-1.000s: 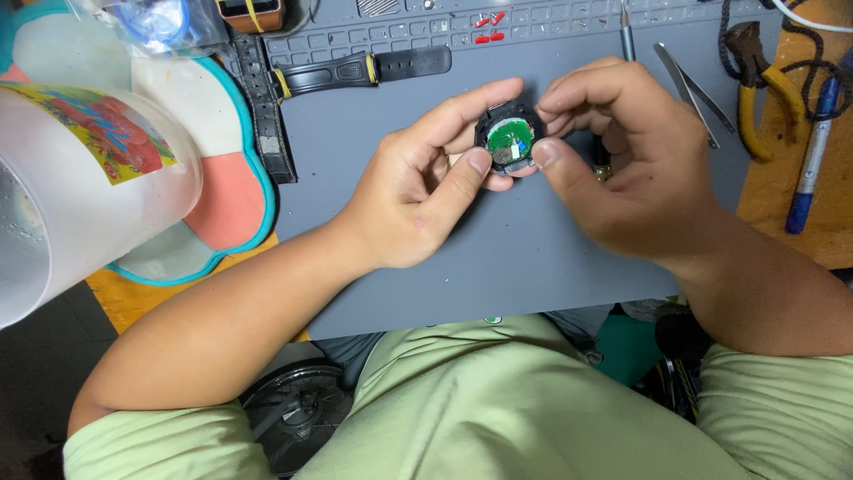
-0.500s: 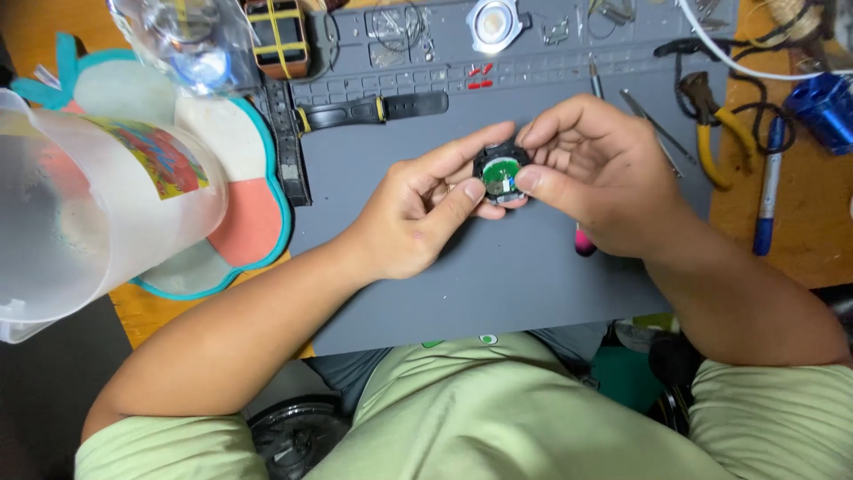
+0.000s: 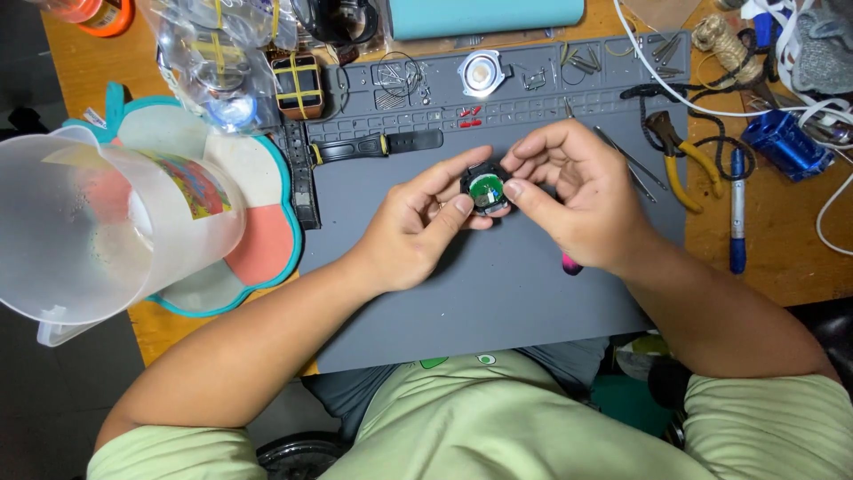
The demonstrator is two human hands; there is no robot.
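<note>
Head view: left hand [image 3: 418, 227] and right hand [image 3: 573, 196] both pinch one open watch case [image 3: 486, 188], green inside, above grey mat [image 3: 462, 302] centre. One clear plastic bag [image 3: 218, 58] at mat's far-left corner; one jug [image 3: 107, 222], colourful label, off left edge.

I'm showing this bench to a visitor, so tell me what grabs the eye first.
At the centre, the left hand and right hand pinch a small round watch case, open to show a green disc inside, above the grey mat. At far left a big clear plastic jug lies on a flower-shaped mat. Yellow-handled pliers lie at right.
</note>
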